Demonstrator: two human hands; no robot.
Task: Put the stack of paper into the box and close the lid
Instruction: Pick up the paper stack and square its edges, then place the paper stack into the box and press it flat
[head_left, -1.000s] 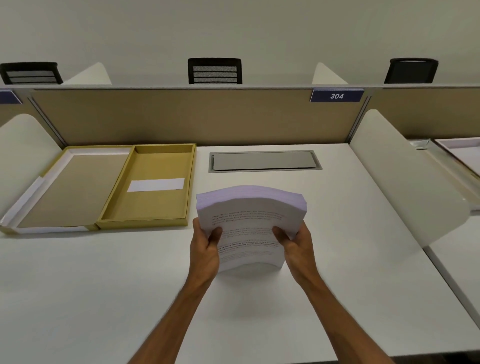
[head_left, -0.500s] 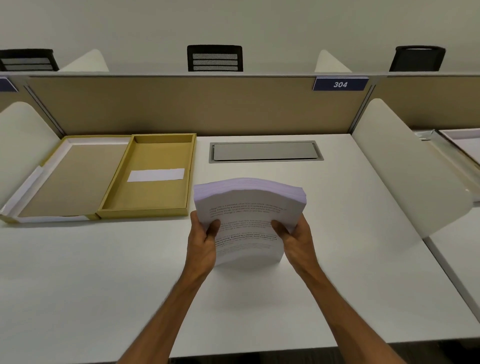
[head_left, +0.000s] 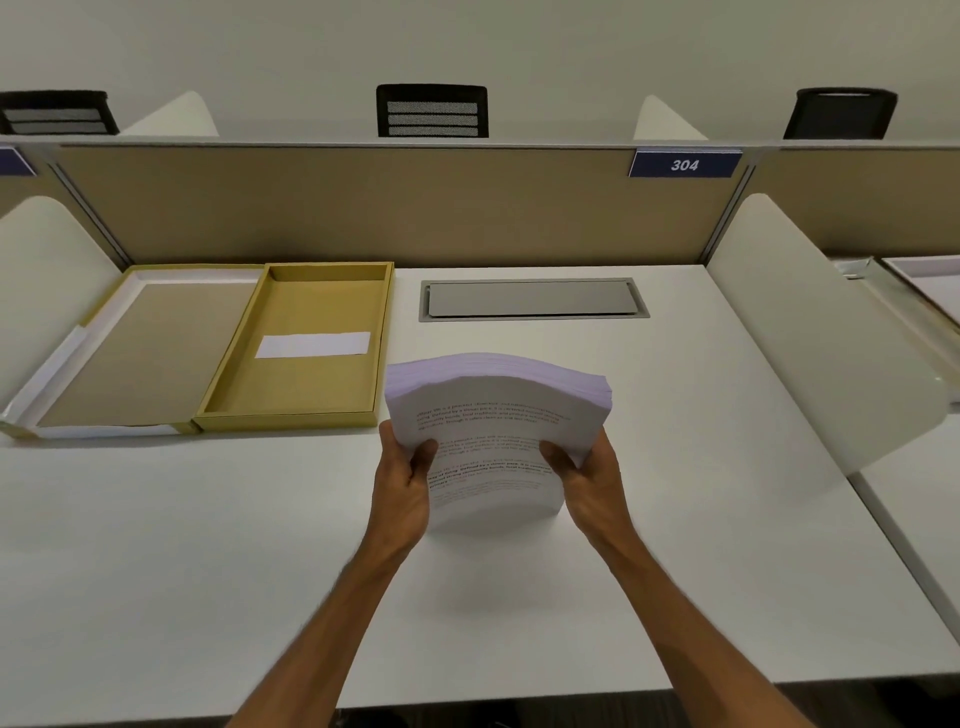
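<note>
A thick stack of printed paper (head_left: 493, 410) stands on its lower edge on the white desk (head_left: 208, 545), tilted toward me and bowed across its top. My left hand (head_left: 402, 478) grips its left side and my right hand (head_left: 587, 478) grips its right side, thumbs on the printed face. To the left lies the open yellow box (head_left: 249, 374), its tray holding only a white label (head_left: 313, 344). The lid (head_left: 130, 353) is folded out flat on the tray's left, brown inside facing up.
A grey cable hatch (head_left: 530, 299) is set in the desk behind the stack. A tan partition (head_left: 389, 208) with a "304" sign closes the back. White curved dividers stand at the left (head_left: 41, 270) and right (head_left: 821, 338). Black chairs show beyond the partition.
The stack and both hands stay in nearly the same grip and place beside the box. The view has shifted slightly; the paper still stands on the desk.
</note>
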